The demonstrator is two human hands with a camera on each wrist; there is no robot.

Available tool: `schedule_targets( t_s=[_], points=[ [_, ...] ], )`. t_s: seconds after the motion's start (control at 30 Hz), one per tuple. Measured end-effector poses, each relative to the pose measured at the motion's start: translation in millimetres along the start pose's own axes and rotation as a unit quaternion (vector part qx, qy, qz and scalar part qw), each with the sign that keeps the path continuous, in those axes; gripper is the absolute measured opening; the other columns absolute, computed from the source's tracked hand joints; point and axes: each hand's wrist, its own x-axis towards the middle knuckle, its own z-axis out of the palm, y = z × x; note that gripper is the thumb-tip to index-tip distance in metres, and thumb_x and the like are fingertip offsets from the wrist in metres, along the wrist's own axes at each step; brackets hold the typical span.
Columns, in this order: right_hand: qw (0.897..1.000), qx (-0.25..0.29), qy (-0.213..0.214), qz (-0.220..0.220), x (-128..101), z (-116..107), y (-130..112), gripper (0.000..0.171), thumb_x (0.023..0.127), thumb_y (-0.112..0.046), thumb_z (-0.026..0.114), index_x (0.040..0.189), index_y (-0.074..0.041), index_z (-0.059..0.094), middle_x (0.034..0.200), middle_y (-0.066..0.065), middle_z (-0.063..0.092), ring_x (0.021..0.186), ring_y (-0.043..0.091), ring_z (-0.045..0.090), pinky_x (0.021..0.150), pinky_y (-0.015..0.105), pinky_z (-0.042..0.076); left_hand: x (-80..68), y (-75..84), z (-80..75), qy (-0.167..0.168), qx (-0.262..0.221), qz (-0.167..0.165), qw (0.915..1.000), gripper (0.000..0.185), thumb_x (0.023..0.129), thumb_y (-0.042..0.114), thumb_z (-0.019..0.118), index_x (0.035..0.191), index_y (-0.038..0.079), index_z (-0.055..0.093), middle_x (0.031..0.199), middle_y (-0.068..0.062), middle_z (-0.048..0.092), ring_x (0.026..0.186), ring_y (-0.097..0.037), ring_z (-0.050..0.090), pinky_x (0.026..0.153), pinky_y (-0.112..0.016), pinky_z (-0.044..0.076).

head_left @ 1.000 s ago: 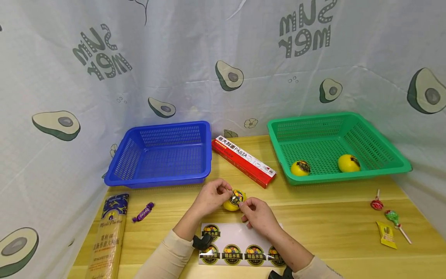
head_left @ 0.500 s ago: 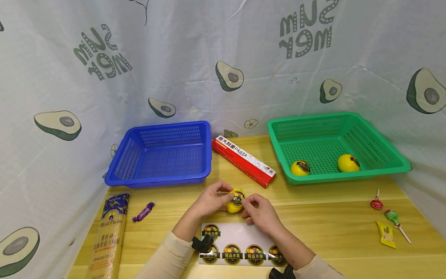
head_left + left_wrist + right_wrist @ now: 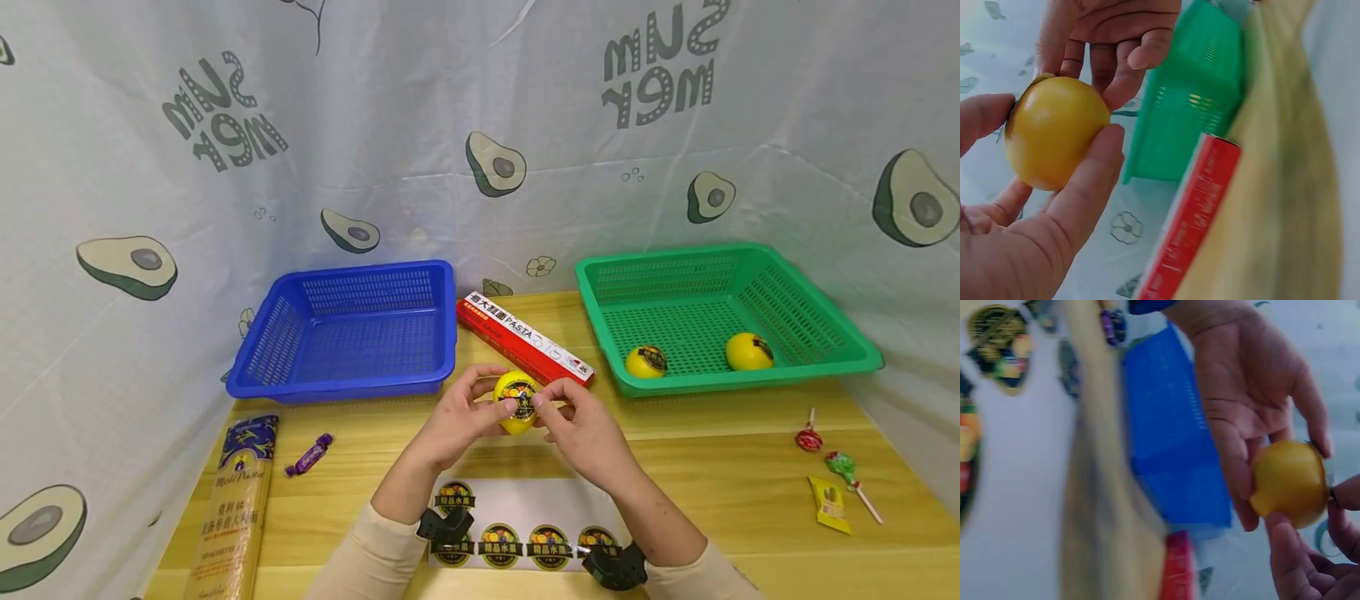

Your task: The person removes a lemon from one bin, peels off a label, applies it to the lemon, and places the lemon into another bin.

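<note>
A yellow lemon (image 3: 513, 426) is held up above the table in front of the body. My left hand (image 3: 456, 423) grips it, thumb on the near face and fingers along the side and beneath. A round black label sticker (image 3: 516, 395) with fruit pictures lies across the side of the lemon that faces me. At the sticker's right edge, my right hand (image 3: 588, 432) pinches with thumb and forefinger. In the right wrist view, another right fingertip touches the lemon (image 3: 1288, 478) from below. The left wrist view shows the lemon's plain side (image 3: 1060, 134), the sticker mostly hidden.
A sticker sheet (image 3: 510, 500) lies under the forearms. Behind stand a blue basket (image 3: 341, 392) and a green basket (image 3: 750, 382) with two labelled lemons. A red pasta box (image 3: 517, 346) lies between them. Spaghetti (image 3: 236, 508) and a purple candy (image 3: 309, 456) lie left; lollipops (image 3: 842, 465) right.
Both hands have raised the lemon up and away from the body, toward the pasta box. The sticker on it now faces me more fully. The baskets and sheet stay put.
</note>
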Motion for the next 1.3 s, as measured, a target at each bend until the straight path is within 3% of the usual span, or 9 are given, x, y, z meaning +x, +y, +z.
schedule_targets(
  t_s=[0.13,0.27,0.43,0.6,0.83,1.1,1.3],
  points=[
    [1.0,-0.004,-0.012,-0.024,3,-8,-11,0.019,0.103,-0.024,0.062,0.103,-0.005,0.061,0.109,0.015,0.069,0.088,0.02,0.07,0.073,0.032,0.06,-1.0,7.9,4.9,0.02,0.006,0.033,0.9992,0.053,0.096,0.001,0.064,0.144,0.003,0.041,0.138,-0.026,0.053,0.099,-0.013,0.068,0.078,-0.028,0.062],
    [0.999,0.019,-0.019,-0.019,4,-10,-14,0.028,0.105,-0.029,0.058,0.114,-0.002,0.054,0.113,0.019,0.065,0.086,0.023,0.071,0.071,0.031,0.06,-3.1,10.6,10.4,0.031,0.005,0.054,0.9981,0.053,0.095,-0.001,0.061,0.143,0.002,0.039,0.138,-0.027,0.053,0.1,-0.011,0.067,0.078,-0.027,0.061],
    [0.999,-0.013,-0.045,-0.002,5,-3,-10,0.046,0.105,-0.041,0.055,0.13,-0.003,0.046,0.101,0.017,0.068,0.068,0.021,0.067,0.064,0.032,0.058,-6.3,9.9,17.9,0.021,0.025,0.071,0.9969,0.052,0.097,0.004,0.063,0.142,0.001,0.039,0.136,-0.029,0.055,0.112,-0.013,0.061,0.082,-0.028,0.061],
    [0.998,-0.061,-0.029,0.008,4,6,-9,0.046,0.102,-0.047,0.059,0.124,-0.008,0.054,0.084,0.01,0.063,0.06,0.018,0.061,0.06,0.03,0.052,-8.7,8.7,23.0,0.011,0.046,0.082,0.9955,0.049,0.097,0.006,0.064,0.14,0.001,0.042,0.135,-0.028,0.058,0.117,-0.015,0.057,0.084,-0.028,0.06],
    [0.998,-0.062,-0.013,0.007,5,9,-8,0.04,0.103,-0.045,0.058,0.119,-0.009,0.056,0.083,0.009,0.062,0.06,0.017,0.06,0.059,0.03,0.052,-8.6,6.4,23.8,0.012,0.033,0.073,0.9967,0.047,0.097,0.004,0.063,0.139,0.001,0.043,0.134,-0.026,0.059,0.114,-0.014,0.058,0.081,-0.025,0.058],
    [0.997,-0.068,0.012,-0.037,6,13,-1,0.032,0.105,-0.041,0.053,0.113,-0.01,0.058,0.075,0.007,0.06,0.06,0.016,0.058,0.058,0.03,0.05,-9.8,4.6,25.8,0.016,0.017,0.062,0.9978,0.048,0.097,0.005,0.062,0.141,0.003,0.042,0.134,-0.021,0.059,0.11,-0.014,0.059,0.08,-0.027,0.059],
    [0.993,-0.08,0.037,-0.073,6,15,2,0.034,0.108,-0.039,0.048,0.114,-0.008,0.062,0.082,0.006,0.06,0.075,0.017,0.055,0.068,0.032,0.047,-10.4,3.0,26.0,0.02,0.009,0.06,0.998,0.049,0.096,0.005,0.062,0.141,0.005,0.043,0.132,-0.009,0.061,0.107,-0.014,0.06,0.081,-0.027,0.059]
  ],
)
